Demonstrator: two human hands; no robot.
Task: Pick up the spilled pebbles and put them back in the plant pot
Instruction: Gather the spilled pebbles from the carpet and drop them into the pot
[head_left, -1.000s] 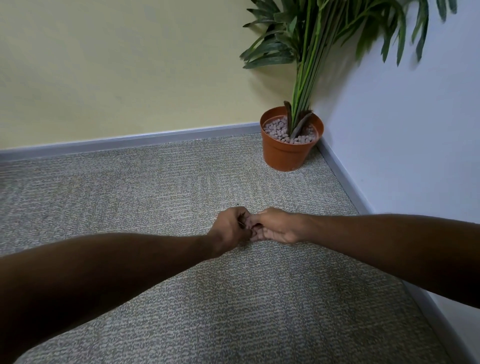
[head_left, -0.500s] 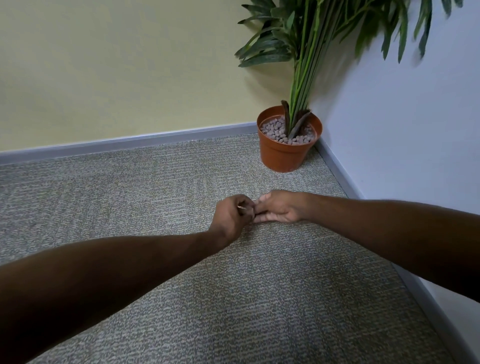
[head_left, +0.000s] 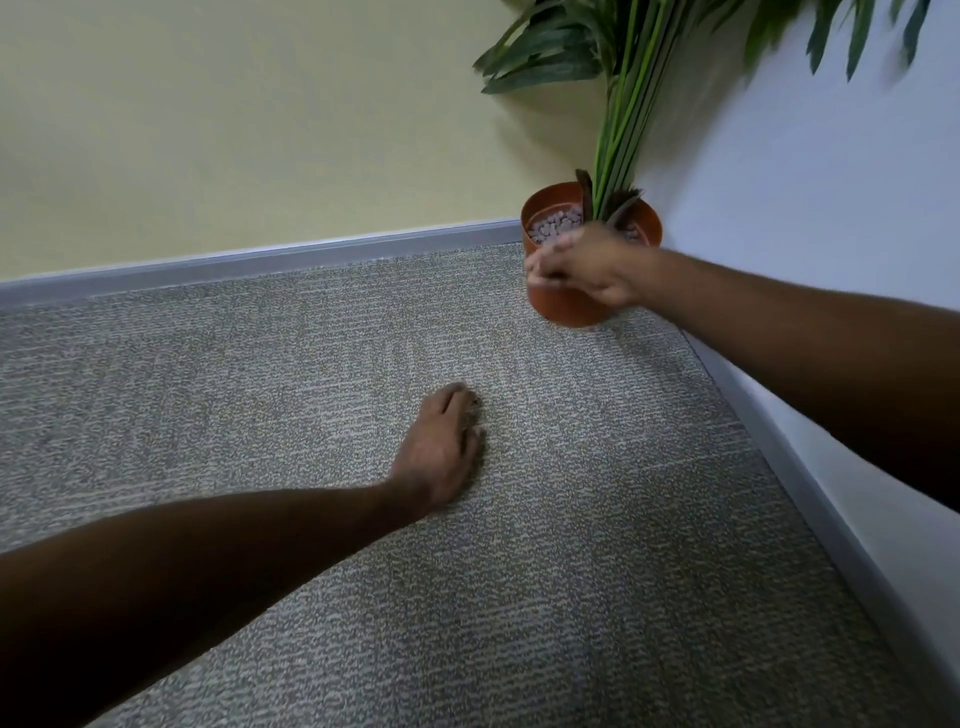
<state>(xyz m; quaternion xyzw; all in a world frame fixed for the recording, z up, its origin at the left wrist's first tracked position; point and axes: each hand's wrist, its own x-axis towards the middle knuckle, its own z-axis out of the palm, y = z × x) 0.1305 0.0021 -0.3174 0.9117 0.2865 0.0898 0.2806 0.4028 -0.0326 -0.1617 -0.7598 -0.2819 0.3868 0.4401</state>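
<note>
The orange plant pot (head_left: 569, 306) stands in the corner with grey pebbles (head_left: 553, 228) on its soil and green stems rising from it. My right hand (head_left: 587, 267) hovers blurred over the pot's front rim. Its fingers are bunched shut around a few pebbles that barely show. My left hand (head_left: 441, 452) rests palm down on the carpet, well short of the pot, fingers loosely spread and holding nothing. No loose pebbles show on the carpet around it.
Grey patterned carpet (head_left: 571, 571) covers the floor. A yellow wall (head_left: 260, 130) with a grey skirting board runs along the back, and a white wall (head_left: 831, 182) closes the right side. Plant leaves (head_left: 545, 57) overhang the corner.
My hands were pressed together above the carpet. My right hand has since moved up to the pot's rim, and my left has dropped flat onto the carpet.
</note>
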